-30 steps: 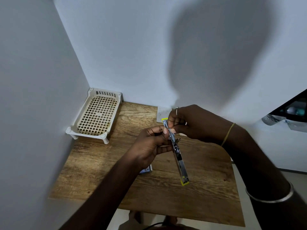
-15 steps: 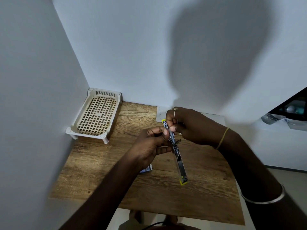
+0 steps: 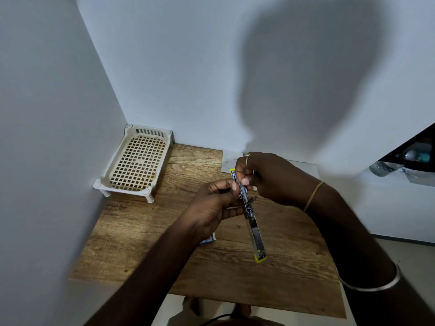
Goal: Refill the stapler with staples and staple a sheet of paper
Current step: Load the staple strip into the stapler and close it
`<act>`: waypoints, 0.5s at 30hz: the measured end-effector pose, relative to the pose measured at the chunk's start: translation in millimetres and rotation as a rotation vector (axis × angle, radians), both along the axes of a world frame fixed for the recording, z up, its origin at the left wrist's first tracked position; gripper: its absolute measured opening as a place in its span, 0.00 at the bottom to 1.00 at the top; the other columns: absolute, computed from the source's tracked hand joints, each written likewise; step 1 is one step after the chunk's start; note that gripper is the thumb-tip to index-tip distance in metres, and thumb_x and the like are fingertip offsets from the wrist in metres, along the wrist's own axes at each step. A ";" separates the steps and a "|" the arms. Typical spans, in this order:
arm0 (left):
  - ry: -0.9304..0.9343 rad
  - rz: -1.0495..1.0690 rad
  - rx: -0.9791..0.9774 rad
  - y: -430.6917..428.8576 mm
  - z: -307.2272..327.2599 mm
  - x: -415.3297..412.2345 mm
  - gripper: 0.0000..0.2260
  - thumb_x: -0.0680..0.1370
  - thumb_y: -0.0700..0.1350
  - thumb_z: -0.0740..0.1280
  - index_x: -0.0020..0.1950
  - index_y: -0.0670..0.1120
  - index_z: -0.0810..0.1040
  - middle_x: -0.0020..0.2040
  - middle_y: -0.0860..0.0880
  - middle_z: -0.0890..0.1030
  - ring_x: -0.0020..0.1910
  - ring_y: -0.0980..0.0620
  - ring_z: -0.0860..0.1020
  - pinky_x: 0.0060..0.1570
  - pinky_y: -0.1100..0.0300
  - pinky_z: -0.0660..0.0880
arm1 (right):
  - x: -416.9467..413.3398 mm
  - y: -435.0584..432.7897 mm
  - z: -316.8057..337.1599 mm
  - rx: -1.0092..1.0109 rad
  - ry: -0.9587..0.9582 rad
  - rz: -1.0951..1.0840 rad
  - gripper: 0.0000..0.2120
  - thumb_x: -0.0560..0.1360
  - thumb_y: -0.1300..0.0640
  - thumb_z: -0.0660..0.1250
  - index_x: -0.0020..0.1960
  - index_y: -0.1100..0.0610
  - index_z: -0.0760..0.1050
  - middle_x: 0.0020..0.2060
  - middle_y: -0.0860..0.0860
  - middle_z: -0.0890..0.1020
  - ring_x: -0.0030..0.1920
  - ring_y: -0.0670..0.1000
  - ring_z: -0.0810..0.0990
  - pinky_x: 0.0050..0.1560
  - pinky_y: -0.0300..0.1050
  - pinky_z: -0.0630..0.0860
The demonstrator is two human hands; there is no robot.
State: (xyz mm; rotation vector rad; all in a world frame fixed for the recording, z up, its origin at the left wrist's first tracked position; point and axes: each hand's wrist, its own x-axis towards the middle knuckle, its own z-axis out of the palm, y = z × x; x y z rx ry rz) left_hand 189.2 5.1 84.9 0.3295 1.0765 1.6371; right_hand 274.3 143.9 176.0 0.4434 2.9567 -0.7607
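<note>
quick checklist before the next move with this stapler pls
1. Stapler swung open: ok, it is held out long above the table.
2. Left hand grips the stapler's middle: ok.
3. Right hand at the far arm: ok, its fingertips pinch there.
4. Staple strip seated in the channel: cannot tell, it is too small to see and fingers cover it.
5. Sheet of paper ready: ok, it lies flat at the table's far edge, partly behind the right hand.
6. Small box near the left wrist holds spare staples: cannot tell, it is mostly hidden.
</note>
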 end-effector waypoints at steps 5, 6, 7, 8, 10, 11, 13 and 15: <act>-0.019 0.009 -0.011 -1.1 -0.2 -0.6 0.10 0.74 0.44 0.70 0.52 0.41 0.83 0.48 0.45 0.86 0.43 0.49 0.86 0.41 0.56 0.83 | 0.8 -1.2 2.4 0.023 -0.010 0.002 0.12 0.75 0.64 0.68 0.39 0.47 0.75 0.37 0.43 0.76 0.40 0.41 0.75 0.42 0.42 0.72; -0.023 0.008 -0.011 -1.1 -0.2 -1.1 0.10 0.73 0.44 0.70 0.51 0.41 0.83 0.48 0.45 0.86 0.43 0.49 0.86 0.42 0.55 0.83 | 0.9 -1.8 3.5 0.018 -0.007 0.003 0.13 0.75 0.63 0.69 0.39 0.47 0.75 0.37 0.43 0.76 0.40 0.41 0.75 0.42 0.41 0.71; -0.026 0.007 -0.012 -1.0 -0.1 -1.6 0.09 0.73 0.44 0.71 0.50 0.41 0.84 0.47 0.45 0.86 0.43 0.48 0.86 0.43 0.54 0.84 | 1.2 -2.2 4.4 0.015 -0.006 0.003 0.12 0.75 0.63 0.69 0.39 0.46 0.75 0.37 0.43 0.76 0.40 0.41 0.75 0.41 0.41 0.71; -0.028 0.007 -0.015 -1.0 -0.3 -2.0 0.08 0.73 0.44 0.71 0.49 0.43 0.85 0.45 0.45 0.86 0.42 0.48 0.86 0.44 0.53 0.84 | 1.4 -2.5 5.0 0.018 -0.005 0.009 0.12 0.74 0.62 0.69 0.40 0.46 0.76 0.37 0.43 0.76 0.40 0.40 0.74 0.40 0.40 0.70; -0.024 0.006 -0.021 -0.9 0.0 -1.8 0.04 0.74 0.42 0.71 0.46 0.44 0.85 0.43 0.45 0.85 0.42 0.47 0.86 0.44 0.52 0.84 | 1.5 -3.4 4.9 0.040 -0.004 0.025 0.11 0.74 0.62 0.69 0.40 0.47 0.75 0.38 0.44 0.76 0.39 0.41 0.73 0.39 0.40 0.69; -0.022 0.006 -0.022 -0.9 0.5 -1.4 0.04 0.76 0.41 0.70 0.45 0.44 0.85 0.43 0.45 0.85 0.42 0.47 0.86 0.42 0.53 0.84 | 1.7 -4.3 4.3 0.053 -0.006 0.033 0.11 0.74 0.62 0.68 0.40 0.47 0.74 0.39 0.45 0.75 0.39 0.43 0.73 0.39 0.40 0.68; -0.020 0.003 -0.018 -1.0 1.2 -0.7 0.04 0.75 0.41 0.70 0.46 0.43 0.84 0.43 0.44 0.85 0.42 0.47 0.86 0.40 0.54 0.83 | 2.5 -7.7 4.0 0.072 -0.010 0.051 0.08 0.73 0.60 0.64 0.39 0.48 0.72 0.39 0.44 0.73 0.39 0.44 0.72 0.37 0.39 0.66; -0.012 0.000 -0.017 -1.5 2.1 0.1 0.07 0.73 0.43 0.71 0.48 0.42 0.84 0.44 0.45 0.85 0.43 0.47 0.86 0.41 0.55 0.82 | 4.5 -10.5 3.0 0.078 -0.010 0.069 0.02 0.70 0.55 0.60 0.40 0.50 0.71 0.38 0.44 0.70 0.38 0.44 0.70 0.36 0.40 0.64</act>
